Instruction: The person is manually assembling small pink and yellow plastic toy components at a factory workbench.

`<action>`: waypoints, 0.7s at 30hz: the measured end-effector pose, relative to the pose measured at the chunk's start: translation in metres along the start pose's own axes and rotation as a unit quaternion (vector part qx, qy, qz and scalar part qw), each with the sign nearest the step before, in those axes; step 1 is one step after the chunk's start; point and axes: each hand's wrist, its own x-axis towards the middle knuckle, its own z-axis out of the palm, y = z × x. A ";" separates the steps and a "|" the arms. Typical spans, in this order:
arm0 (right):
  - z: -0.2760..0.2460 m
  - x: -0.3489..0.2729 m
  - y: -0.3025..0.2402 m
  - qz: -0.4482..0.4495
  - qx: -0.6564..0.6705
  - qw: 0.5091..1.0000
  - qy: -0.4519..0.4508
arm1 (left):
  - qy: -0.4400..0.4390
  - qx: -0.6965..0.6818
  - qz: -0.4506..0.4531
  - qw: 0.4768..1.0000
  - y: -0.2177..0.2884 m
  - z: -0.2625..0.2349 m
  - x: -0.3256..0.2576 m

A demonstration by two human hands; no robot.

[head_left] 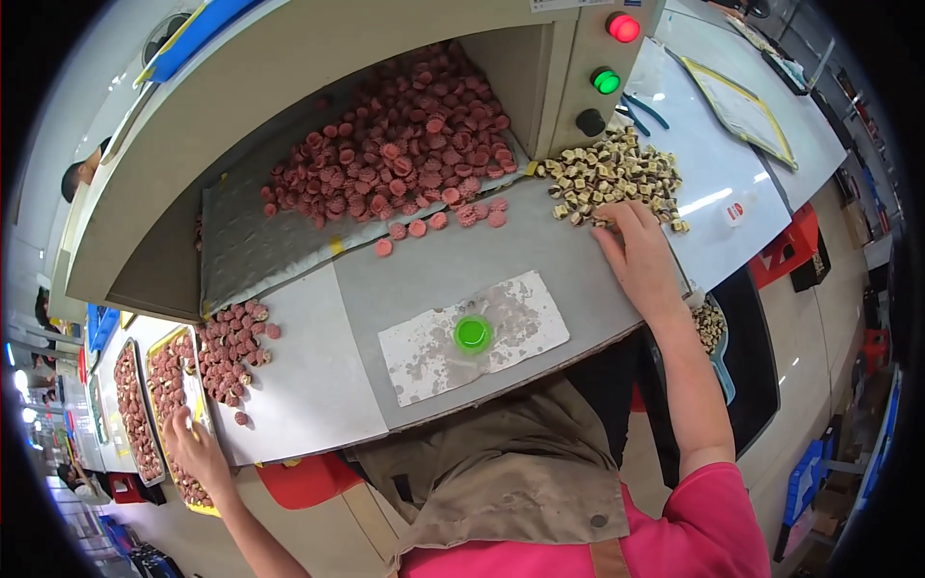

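My right hand [640,262] is at the near edge of a pile of small cream-and-brown cubes [617,173]. Its thumb and forefinger come together on one of the cubes. On the far left, my left hand [196,455] hovers over a yellow-rimmed tray [200,405] filled with pinkish-brown, berry-shaped pieces [168,376]. The fingers of that hand are apart, and I see nothing held in them. Beside the tray, more such pieces [227,352] lie heaped on the table. A large heap of hollow red raspberry-shaped shells [405,144] fills the machine opening.
In front of me, a bright green round cup [472,333] stands on a wet-spotted white board [409,368]. The beige machine [241,96] arches over the table, with red [623,27] and green [606,80] lamps. Blue-handled pliers [644,113] lie behind the cubes. Another filled tray [140,414] stands far left.
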 end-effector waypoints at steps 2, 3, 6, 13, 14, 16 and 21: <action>0.005 0.000 -0.005 -0.007 -0.012 1.000 0.012 | 0.039 -0.101 0.032 0.994 0.056 0.001 0.020; 0.008 -0.002 -0.006 -0.007 -0.020 1.000 0.017 | 0.001 -0.174 0.048 0.984 0.091 0.003 0.032; 0.007 -0.011 -0.020 0.068 0.059 0.996 -0.016 | -0.076 -0.325 0.160 0.929 0.218 0.016 0.053; 0.012 -0.024 -0.050 -0.049 0.084 0.993 -0.073 | -0.059 -0.323 0.268 0.906 0.333 0.051 0.070; 0.008 -0.024 -0.050 -0.035 0.085 0.992 -0.083 | -0.046 -0.290 0.272 0.917 0.334 0.052 0.071; 0.004 -0.025 -0.049 -0.026 0.089 0.991 -0.092 | -0.038 -0.305 0.283 0.908 0.330 0.051 0.070; -0.004 -0.030 -0.050 0.073 0.107 0.989 -0.075 | -0.134 -0.486 0.157 0.849 0.298 0.021 0.053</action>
